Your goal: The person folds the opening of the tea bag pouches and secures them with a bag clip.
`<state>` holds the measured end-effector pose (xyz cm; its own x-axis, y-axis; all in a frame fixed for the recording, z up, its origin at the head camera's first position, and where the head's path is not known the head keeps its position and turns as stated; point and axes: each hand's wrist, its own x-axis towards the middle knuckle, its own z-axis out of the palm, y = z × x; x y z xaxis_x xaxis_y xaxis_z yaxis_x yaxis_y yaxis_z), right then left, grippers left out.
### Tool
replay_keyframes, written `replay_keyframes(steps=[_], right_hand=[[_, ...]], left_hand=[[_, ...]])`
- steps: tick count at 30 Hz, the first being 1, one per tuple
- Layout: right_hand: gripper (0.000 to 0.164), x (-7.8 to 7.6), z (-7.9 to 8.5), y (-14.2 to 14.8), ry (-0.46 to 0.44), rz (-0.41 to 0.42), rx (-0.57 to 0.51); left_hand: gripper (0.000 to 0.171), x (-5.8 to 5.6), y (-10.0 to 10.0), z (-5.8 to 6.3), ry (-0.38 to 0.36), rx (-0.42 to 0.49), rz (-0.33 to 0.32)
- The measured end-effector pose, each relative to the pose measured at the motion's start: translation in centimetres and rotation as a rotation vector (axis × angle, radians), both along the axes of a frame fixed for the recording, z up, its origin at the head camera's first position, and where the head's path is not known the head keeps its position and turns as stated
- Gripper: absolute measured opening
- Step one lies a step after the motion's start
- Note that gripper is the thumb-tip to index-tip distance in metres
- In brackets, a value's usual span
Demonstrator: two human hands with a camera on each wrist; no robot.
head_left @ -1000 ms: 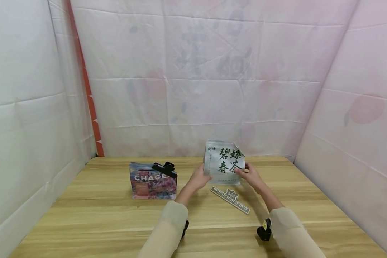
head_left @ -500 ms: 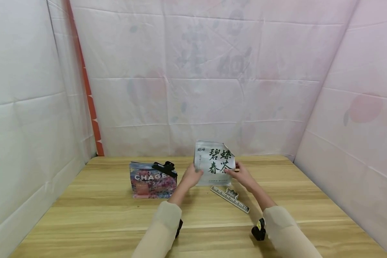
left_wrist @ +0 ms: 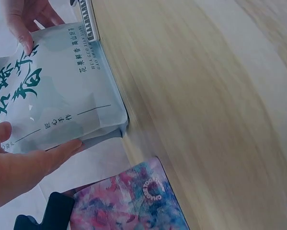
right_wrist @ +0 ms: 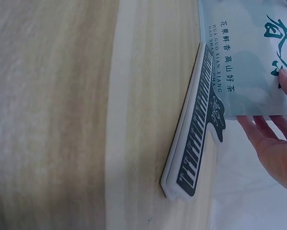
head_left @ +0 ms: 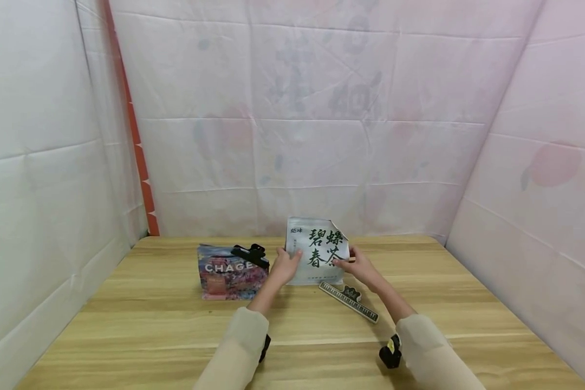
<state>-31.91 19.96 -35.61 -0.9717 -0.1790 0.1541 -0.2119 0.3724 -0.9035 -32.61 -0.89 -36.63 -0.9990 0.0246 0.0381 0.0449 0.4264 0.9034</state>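
Note:
A pale silver-green tea bag (head_left: 317, 266) with dark green Chinese characters is held upright between both hands, its bottom edge at or close to the tabletop. Its upper right corner is bent back. My left hand (head_left: 284, 266) grips the left side, thumb on the front; in the left wrist view that hand (left_wrist: 23, 167) lies along the bag's side. On the other side, my right hand (head_left: 364, 269) pinches the edge, with the thumb in front and the fingers (right_wrist: 265, 132) behind. Just before the bag lies a long clip (head_left: 349, 302) with a piano-key pattern.
Left of the hands stands a colourful bag (head_left: 231, 281) marked "CHAGE", with a black clip (head_left: 253, 255) across its upper right corner. All rest on a wooden table (head_left: 141, 325). White printed sheeting (head_left: 302, 135) encloses the back and sides.
Both hands have carried the tea bag to the left, towards the colourful bag, and it now sits slightly lower in view. The piano-key clip and the colourful bag have stayed put.

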Motion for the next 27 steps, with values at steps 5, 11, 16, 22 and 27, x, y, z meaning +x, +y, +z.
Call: replay_keyframes(steps=[5,11,16,22,27], right_hand=[[0.039,0.3,0.1,0.0,0.000,0.017,-0.023],[0.037,0.2,-0.2,0.1,-0.003,0.023,-0.029],[0.036,0.0,-0.5,0.4,-0.010,0.029,-0.026],[0.043,-1.4,-2.0,1.5,-0.010,0.028,-0.014],[0.042,-1.5,-2.2,1.6,0.004,0.033,0.003]], left_hand=[[0.077,0.2,-0.2,0.1,0.001,-0.016,-0.005],[0.077,0.4,-0.4,0.2,-0.025,-0.031,-0.022],[0.076,0.6,-0.6,0.2,-0.047,-0.047,-0.037],[0.075,0.8,-0.7,0.4,-0.049,-0.070,-0.051],[0.078,1.1,-1.0,0.4,-0.056,-0.058,-0.062]])
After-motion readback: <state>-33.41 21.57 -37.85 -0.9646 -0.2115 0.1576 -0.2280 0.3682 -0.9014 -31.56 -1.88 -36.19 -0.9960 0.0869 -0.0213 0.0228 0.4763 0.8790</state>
